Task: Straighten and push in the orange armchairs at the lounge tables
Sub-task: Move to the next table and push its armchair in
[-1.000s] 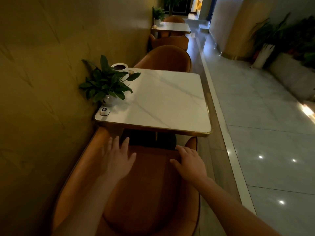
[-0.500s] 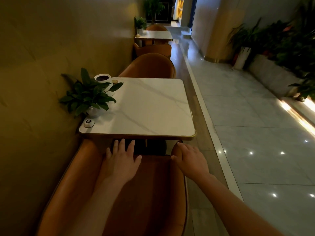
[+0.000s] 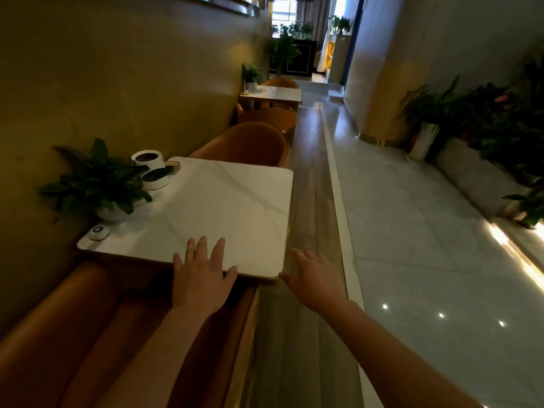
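Dim lounge; both hands spread empty, left hand (image 3: pixel 203 278) over the table (image 3: pixel 223 207) edge, right hand (image 3: pixel 316 278) beside it. Below them the armchair (image 3: pixel 73 325) looked heavy, best gripped by its padded rim.

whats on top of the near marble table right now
On the marble table, by the wall: a potted plant, a white cup and a small white puck. The left hand covers part of the near edge. The plant's leaves partly hide the cup.

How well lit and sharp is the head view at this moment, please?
Head view: dim and warm along the wall; the marble table stays readable; spotlight glare dots the tiled floor; wide-angle bending at the edges; the right hand is slightly motion-blurred.
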Available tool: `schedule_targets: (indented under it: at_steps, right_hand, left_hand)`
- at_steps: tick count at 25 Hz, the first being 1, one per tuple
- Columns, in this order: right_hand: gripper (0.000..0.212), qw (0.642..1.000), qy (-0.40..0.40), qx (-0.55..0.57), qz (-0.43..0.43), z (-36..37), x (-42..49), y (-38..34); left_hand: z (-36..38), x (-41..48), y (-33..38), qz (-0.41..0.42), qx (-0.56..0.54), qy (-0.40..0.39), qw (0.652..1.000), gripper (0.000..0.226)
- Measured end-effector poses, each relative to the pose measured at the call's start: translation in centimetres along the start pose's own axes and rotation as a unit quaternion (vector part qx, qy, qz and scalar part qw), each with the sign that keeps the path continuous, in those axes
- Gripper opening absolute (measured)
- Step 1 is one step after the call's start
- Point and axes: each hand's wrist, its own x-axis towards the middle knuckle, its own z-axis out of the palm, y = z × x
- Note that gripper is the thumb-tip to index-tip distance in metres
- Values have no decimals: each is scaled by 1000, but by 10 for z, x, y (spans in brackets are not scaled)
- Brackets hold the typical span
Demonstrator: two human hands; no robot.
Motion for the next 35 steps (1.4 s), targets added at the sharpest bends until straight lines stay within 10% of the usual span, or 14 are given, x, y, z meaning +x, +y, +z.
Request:
schedule_targets:
  at_steps: [12,35]
  right_hand:
    - [63,999,15,-24,-43,-80,102,127]
    - [62,992,18,-26,-124,-118,592,374]
  left_hand:
    - [11,123,145,-4,-17,13,1000,71]
    - [95,585,309,-83,5,34,996,73]
